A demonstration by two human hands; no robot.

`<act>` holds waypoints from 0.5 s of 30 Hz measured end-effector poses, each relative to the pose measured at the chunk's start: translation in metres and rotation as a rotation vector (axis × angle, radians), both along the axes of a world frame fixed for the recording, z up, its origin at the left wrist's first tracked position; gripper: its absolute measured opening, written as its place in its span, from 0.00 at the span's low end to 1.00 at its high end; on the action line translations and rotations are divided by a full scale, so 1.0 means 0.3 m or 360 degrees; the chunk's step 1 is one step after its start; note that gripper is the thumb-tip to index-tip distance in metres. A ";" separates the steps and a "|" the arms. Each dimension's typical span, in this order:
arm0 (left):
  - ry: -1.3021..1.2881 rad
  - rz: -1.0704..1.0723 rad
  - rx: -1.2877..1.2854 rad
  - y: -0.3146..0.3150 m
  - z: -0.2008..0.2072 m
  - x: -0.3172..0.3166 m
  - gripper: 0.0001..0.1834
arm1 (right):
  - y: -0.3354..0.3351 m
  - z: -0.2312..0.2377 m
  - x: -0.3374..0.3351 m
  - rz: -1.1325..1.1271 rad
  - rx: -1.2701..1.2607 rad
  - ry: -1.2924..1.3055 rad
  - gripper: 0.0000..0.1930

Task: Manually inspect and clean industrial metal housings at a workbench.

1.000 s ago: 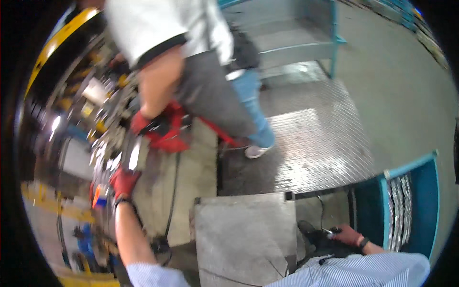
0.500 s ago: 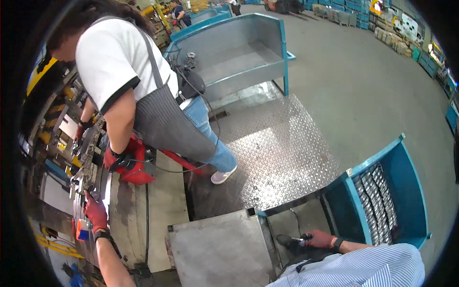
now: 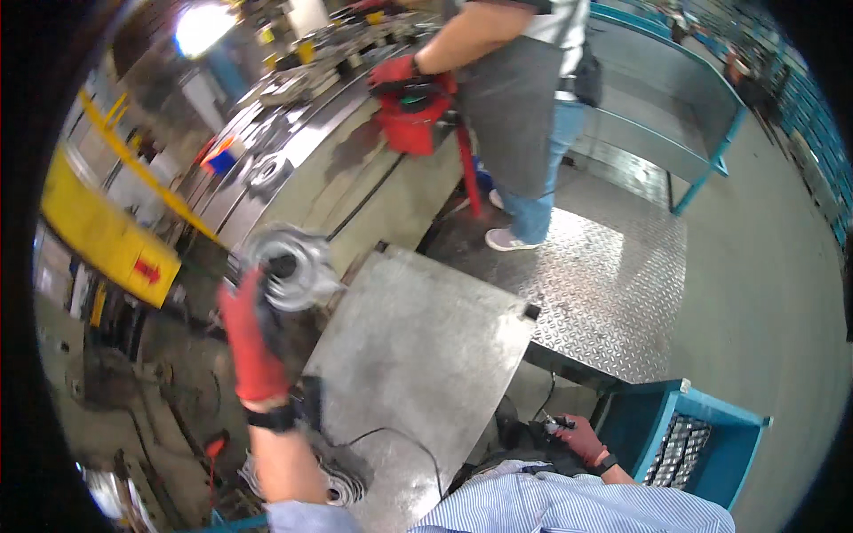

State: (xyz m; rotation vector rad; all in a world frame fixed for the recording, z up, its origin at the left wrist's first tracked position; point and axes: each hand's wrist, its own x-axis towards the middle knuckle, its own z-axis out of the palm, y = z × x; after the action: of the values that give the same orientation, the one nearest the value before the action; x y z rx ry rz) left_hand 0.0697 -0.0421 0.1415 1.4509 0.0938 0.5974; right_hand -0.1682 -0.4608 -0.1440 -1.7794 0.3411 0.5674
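My left hand [image 3: 251, 333], in a red glove, is closed on a round metal part [image 3: 313, 266] with a hole in its middle. It holds the part up beside the left corner of a grey metal table [image 3: 418, 329]; motion blurs the hand and the part. At the lower right, my right hand [image 3: 582, 440], also red-gloved, is wrapped round a small silver tool [image 3: 556, 424] close to my body; its exact kind is unclear. Similar round metal parts [image 3: 348, 489] sit low by the table's near left edge, partly behind my left forearm.
A co-worker in a dark apron [image 3: 511, 115] stands at the machine bed beside a red control stand [image 3: 413, 124]. Another round metal part [image 3: 267, 171] lies on the bed. A yellow panel [image 3: 102, 231] is at left, a blue bin [image 3: 724, 417] of metal parts at right. A cable crosses the table.
The view has swung left. My left hand has come back from the machine bed's edge and now holds the round metal part. My right hand keeps the silver tool.
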 end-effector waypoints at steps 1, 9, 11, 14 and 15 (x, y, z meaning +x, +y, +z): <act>0.0114 -0.0079 -0.0149 0.043 -0.071 -0.110 0.19 | 0.027 -0.014 0.001 0.0055 0.0031 0.0000 0.12; 0.0282 0.0076 -0.1563 -0.010 -0.837 -0.663 0.15 | 0.249 -0.009 -0.085 0.0469 -0.0072 -0.0035 0.14; 0.0291 0.0256 -0.1669 -0.015 -1.039 -0.740 0.14 | 0.285 -0.006 -0.143 0.0447 -0.0056 0.0101 0.12; 0.0359 0.0328 -0.1860 -0.035 -1.162 -0.848 0.13 | 0.325 0.011 -0.207 0.0470 -0.0024 0.0013 0.11; 0.0422 0.0405 -0.1819 -0.088 -1.147 -0.866 0.12 | 0.321 0.017 -0.233 0.0464 -0.0038 -0.0053 0.11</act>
State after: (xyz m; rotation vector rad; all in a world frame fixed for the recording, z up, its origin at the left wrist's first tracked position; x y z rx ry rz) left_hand -0.1901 -0.0686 -0.2026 0.3881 0.7162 0.4190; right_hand -0.2382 -0.3646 -0.1388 -1.8729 0.0643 0.7398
